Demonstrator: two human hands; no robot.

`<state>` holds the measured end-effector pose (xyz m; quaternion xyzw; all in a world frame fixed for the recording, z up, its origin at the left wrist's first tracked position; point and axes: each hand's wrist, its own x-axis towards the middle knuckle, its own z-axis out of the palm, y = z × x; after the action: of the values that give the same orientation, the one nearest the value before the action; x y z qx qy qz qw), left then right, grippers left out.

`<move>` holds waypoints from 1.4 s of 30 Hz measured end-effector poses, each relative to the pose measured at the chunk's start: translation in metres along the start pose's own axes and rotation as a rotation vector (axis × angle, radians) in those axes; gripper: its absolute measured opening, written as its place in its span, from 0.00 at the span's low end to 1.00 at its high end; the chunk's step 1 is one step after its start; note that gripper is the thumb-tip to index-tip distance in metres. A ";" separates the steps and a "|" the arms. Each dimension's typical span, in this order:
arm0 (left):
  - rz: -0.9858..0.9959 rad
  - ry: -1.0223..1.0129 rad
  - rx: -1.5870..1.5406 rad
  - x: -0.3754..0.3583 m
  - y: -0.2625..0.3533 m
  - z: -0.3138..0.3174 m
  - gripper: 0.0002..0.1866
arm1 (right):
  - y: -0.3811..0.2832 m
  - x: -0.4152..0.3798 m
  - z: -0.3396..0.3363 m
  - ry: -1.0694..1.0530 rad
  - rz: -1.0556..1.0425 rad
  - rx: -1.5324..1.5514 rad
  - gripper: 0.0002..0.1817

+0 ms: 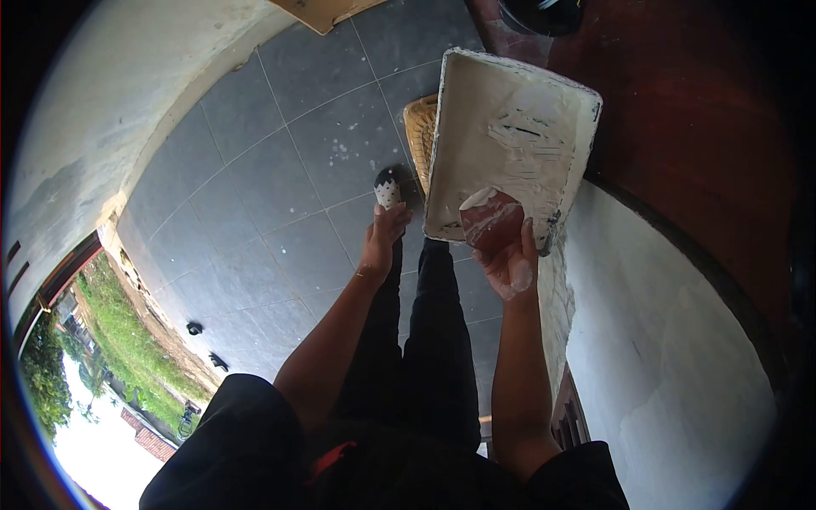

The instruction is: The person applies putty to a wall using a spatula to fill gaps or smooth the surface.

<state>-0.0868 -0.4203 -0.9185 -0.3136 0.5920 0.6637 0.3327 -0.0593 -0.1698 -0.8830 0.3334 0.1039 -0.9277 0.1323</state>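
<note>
My right hand [510,265] grips a flat reddish-brown scraper [493,223] smeared with white paste. The scraper is over the near end of a large rectangular tray [476,110], its inside coated with off-white paste. White residue marks my right palm and wrist. My left hand [387,238] hangs over the floor left of the tray, fingers loosely bent and apart, with nothing visible in them. Just beyond it shows my foot in a black-and-white patterned sock [388,191]; my other foot is hidden by the tray.
A woven tan object [421,127] is partly under the tray. Grey floor tiles [255,187] carry white spots. A dark red surface [680,127] and a pale wall [663,331] lie to the right. Cardboard [327,10] is at the top; an opening to grass [127,323] is at left.
</note>
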 end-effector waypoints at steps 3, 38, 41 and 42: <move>0.030 0.021 -0.015 -0.009 0.002 -0.002 0.47 | 0.000 -0.009 0.011 -0.013 -0.005 0.045 0.32; 0.859 -0.581 -0.008 -0.249 0.176 0.102 0.41 | 0.001 -0.255 0.209 -0.301 -0.507 0.017 0.29; 0.761 -0.584 -0.078 -0.264 0.172 0.119 0.40 | 0.002 -0.281 0.216 -0.176 -0.622 0.079 0.30; 0.772 -0.612 -0.068 -0.282 0.180 0.132 0.41 | -0.007 -0.296 0.222 -0.221 -0.677 0.078 0.29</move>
<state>-0.0715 -0.3229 -0.5725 0.1273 0.5182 0.8190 0.2108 0.0274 -0.1732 -0.5233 0.1825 0.1579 -0.9527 -0.1848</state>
